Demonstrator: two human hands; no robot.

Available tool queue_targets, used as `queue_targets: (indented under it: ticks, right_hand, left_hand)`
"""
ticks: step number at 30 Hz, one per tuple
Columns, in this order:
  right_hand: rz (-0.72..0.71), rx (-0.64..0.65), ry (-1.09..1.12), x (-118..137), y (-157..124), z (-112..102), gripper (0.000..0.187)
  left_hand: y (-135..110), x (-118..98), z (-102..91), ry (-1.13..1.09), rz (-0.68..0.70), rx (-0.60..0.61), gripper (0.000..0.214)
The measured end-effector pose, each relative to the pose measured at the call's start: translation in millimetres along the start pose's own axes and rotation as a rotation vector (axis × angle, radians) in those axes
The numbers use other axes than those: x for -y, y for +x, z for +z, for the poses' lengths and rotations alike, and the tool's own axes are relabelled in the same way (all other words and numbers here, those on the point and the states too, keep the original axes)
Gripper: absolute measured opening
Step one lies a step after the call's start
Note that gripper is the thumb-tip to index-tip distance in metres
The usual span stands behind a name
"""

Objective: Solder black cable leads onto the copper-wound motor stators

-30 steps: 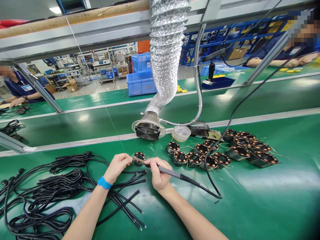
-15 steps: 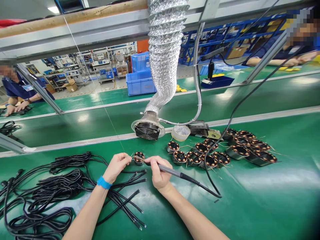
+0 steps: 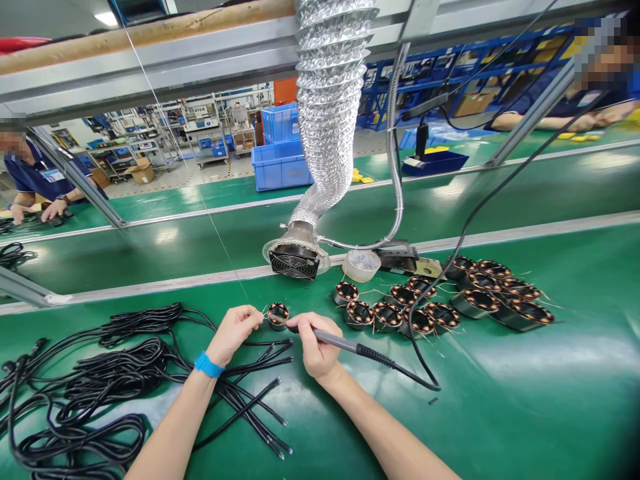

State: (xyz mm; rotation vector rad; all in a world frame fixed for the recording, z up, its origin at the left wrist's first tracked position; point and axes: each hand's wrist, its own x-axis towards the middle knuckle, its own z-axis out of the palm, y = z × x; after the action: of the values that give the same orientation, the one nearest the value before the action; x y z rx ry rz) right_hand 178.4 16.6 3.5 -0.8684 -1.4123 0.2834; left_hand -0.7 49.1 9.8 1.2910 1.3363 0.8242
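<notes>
**Bench view at a green conveyor belt (image 3: 500,380).** The left hand (image 3: 233,335), with a blue wristband (image 3: 208,364) at the wrist, has its fingers (image 3: 250,319) together, their tips at the left edge of a small copper-wound stator (image 3: 278,316). Whether they clamp it cannot be told. The stator sits just right of those fingertips, between the two hands. The right hand (image 3: 317,348) has its fingers wrapped around the grey handle of a soldering iron (image 3: 340,341), whose tip lies just beside the stator.

Right of the right fingers, a cluster of further stators (image 3: 420,308) stands on the belt, with thin wires projecting. Left of the left fingers lie bundled black cables (image 3: 85,373). Beyond the fingers are a roll of clear tape (image 3: 361,265) and a grilled fume-extractor nozzle (image 3: 294,263) on a silver duct (image 3: 327,113).

Far beyond the fingers, across the farther belts, stand two blue plastic crates (image 3: 280,167), their contents hidden by the walls, and a dark blue tray (image 3: 435,163), its contents too small to tell. Two co-workers (image 3: 30,173) (image 3: 575,113) sit at the far belts.
</notes>
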Motion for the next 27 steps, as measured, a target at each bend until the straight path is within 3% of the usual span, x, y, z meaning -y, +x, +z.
queue_targets:
  ticks: [8, 27]
  right_hand:
    - [0.000, 0.062, 0.009, -1.7, -2.9, 2.4, 0.030]
    - [-0.002, -0.015, -0.028, 1.0, 1.4, -1.4, 0.032]
  left_hand:
    - [0.2, -0.4, 0.7, -0.004, 0.001, -0.006, 0.036]
    - [1.0, 1.3, 0.1, 0.021, 0.015, 0.001, 0.037]
